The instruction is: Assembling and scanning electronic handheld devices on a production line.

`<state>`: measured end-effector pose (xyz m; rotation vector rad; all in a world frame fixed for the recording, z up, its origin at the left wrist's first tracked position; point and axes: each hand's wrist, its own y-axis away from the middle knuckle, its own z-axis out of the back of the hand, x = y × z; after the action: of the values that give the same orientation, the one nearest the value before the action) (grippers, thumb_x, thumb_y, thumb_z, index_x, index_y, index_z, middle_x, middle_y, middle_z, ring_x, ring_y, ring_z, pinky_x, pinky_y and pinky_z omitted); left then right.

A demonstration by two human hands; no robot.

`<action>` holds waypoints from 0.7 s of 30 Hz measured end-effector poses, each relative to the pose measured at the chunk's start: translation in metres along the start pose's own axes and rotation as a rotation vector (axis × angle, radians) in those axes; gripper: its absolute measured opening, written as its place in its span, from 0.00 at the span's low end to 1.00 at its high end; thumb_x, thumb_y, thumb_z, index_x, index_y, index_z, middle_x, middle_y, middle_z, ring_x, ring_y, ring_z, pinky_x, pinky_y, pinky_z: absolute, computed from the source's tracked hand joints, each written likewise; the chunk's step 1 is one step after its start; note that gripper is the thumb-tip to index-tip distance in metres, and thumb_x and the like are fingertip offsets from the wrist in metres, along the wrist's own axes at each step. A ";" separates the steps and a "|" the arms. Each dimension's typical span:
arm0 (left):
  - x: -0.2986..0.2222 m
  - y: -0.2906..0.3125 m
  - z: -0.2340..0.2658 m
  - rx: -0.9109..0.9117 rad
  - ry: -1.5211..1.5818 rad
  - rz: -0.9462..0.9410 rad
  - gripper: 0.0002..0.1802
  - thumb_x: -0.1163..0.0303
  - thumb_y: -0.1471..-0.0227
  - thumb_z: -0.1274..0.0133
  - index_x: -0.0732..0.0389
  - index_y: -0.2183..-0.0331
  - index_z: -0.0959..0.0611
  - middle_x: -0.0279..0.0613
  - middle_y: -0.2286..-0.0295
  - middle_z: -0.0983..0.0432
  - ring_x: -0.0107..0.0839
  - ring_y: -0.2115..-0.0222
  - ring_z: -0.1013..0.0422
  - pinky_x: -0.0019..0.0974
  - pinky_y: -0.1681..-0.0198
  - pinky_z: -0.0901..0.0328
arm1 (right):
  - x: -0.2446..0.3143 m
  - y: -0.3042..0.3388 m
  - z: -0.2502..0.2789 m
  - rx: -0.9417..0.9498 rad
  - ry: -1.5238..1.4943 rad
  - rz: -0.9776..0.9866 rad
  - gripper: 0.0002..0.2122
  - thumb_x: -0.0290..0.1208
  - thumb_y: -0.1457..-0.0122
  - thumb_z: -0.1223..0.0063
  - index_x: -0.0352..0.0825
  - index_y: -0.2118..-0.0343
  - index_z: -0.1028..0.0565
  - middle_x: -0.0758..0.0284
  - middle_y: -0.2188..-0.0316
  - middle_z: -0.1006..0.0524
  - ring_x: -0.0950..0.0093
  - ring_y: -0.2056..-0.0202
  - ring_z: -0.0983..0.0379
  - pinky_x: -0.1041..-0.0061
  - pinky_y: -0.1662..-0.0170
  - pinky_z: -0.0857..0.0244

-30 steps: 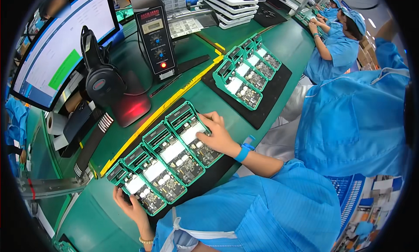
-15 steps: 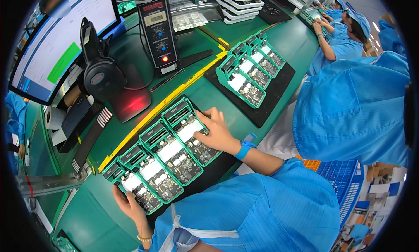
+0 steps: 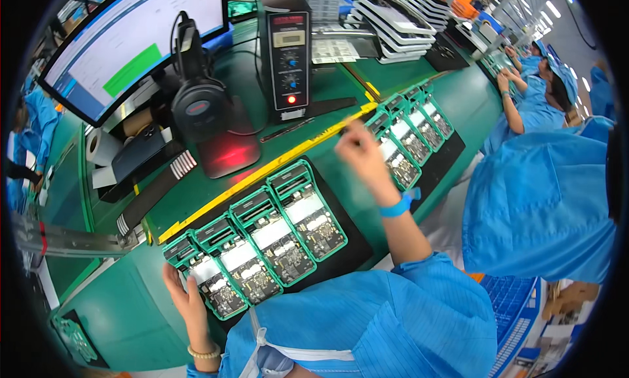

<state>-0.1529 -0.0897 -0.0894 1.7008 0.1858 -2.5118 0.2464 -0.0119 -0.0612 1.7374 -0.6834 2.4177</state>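
Note:
A row of several green frames (image 3: 285,285) lies on a black mat in front of me, each holding a dark circuit board with a white patch. My left hand (image 3: 186,298) is at the row's left end, fingers stretched out and the thumb beside the leftmost frame, seemingly touching its edge. My right hand (image 3: 363,156) is raised off the row, above the bench near a second row of green frames (image 3: 401,175). Motion smears its fingers, which look bent; whether anything is between them does not show.
Behind the yellow tape (image 3: 275,166) stand a handheld scanner (image 3: 198,106) casting red light, a black control box (image 3: 289,63) with blue knobs, and a monitor (image 3: 141,44). White trays (image 3: 393,27) are stacked at the back. A co-worker's blue sleeve (image 3: 537,201) is close on the right.
My right hand has let go of the rightmost frame and moved up and right, toward the second row. The left hand stays at the row's left end. The whole view has shifted slightly.

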 end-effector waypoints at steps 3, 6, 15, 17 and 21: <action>-0.021 -0.032 -0.004 -0.035 0.309 -0.084 0.23 0.77 0.54 0.59 0.66 0.53 0.40 0.48 0.58 0.38 0.32 0.55 0.41 0.31 0.52 0.48 | 0.044 -0.060 0.004 -0.378 -0.267 -0.162 0.22 0.40 0.52 0.49 0.28 0.59 0.35 0.68 0.72 0.33 0.81 0.78 0.36 0.83 0.75 0.43; -0.026 -0.053 0.017 0.180 0.124 0.074 0.19 0.76 0.54 0.56 0.62 0.57 0.37 0.39 0.66 0.34 0.24 0.65 0.37 0.26 0.61 0.42 | 0.034 -0.111 0.011 -0.441 -0.387 -0.345 0.24 0.46 0.52 0.50 0.26 0.63 0.34 0.65 0.74 0.33 0.81 0.80 0.37 0.81 0.83 0.46; -0.093 -0.018 0.080 0.595 0.127 -0.041 0.11 0.78 0.68 0.42 0.63 0.80 0.30 0.36 0.77 0.36 0.26 0.75 0.39 0.28 0.70 0.43 | 0.011 -0.131 0.006 -0.462 -0.165 -0.234 0.13 0.35 0.54 0.45 0.27 0.78 0.27 0.72 0.83 0.31 0.83 0.80 0.42 0.82 0.77 0.48; -0.110 -0.011 0.087 0.789 -0.079 0.004 0.14 0.75 0.69 0.40 0.65 0.87 0.32 0.35 0.84 0.40 0.26 0.78 0.41 0.30 0.74 0.45 | 0.002 -0.134 0.004 -0.556 -0.186 -0.091 0.11 0.33 0.53 0.45 0.30 0.82 0.29 0.76 0.85 0.34 0.86 0.81 0.43 0.84 0.79 0.50; -0.103 -0.004 0.096 0.627 0.073 0.021 0.12 0.77 0.70 0.42 0.64 0.87 0.31 0.33 0.85 0.38 0.22 0.80 0.41 0.27 0.76 0.46 | 0.056 -0.093 -0.033 -0.425 -0.609 -0.126 0.10 0.33 0.51 0.52 0.35 0.85 0.31 0.75 0.88 0.37 0.85 0.84 0.44 0.84 0.81 0.50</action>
<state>-0.2032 -0.0989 0.0412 1.9631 -0.6810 -2.6617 0.2282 0.0739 0.0096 2.2193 -1.0105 1.4940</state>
